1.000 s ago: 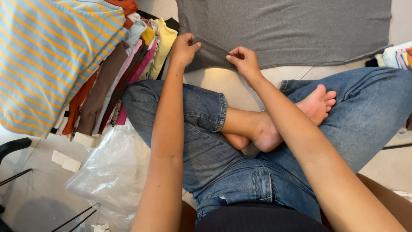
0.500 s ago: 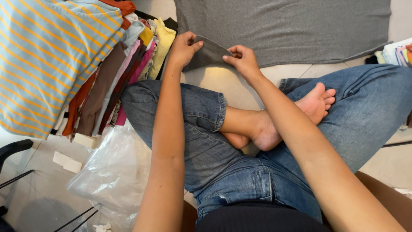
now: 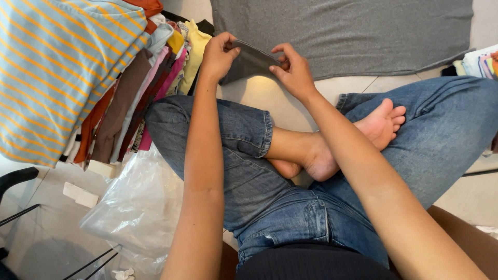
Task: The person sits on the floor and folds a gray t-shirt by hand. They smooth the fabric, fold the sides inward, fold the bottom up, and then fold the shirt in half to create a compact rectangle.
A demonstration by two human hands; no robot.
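A grey knit garment (image 3: 353, 31) lies spread flat on the tiled floor in front of me. My left hand (image 3: 218, 54) pinches the near left corner of its sleeve or hem, and my right hand (image 3: 294, 70) pinches the same edge a little to the right. Between the two hands the grey edge (image 3: 253, 58) is lifted off the floor and pulled taut. I sit cross-legged in blue jeans (image 3: 249, 171) with bare feet (image 3: 378, 127).
A stack of folded clothes (image 3: 155, 83), topped by a blue and orange striped shirt (image 3: 57, 67), stands on the left. A clear plastic bag (image 3: 135, 207) lies by my left knee. More folded items (image 3: 482, 59) sit at the right edge. Black metal legs (image 3: 21, 179) show lower left.
Both hands have kept hold of the grey edge and drawn it slightly toward me and upward, folding it over. My legs and the stack have not moved.
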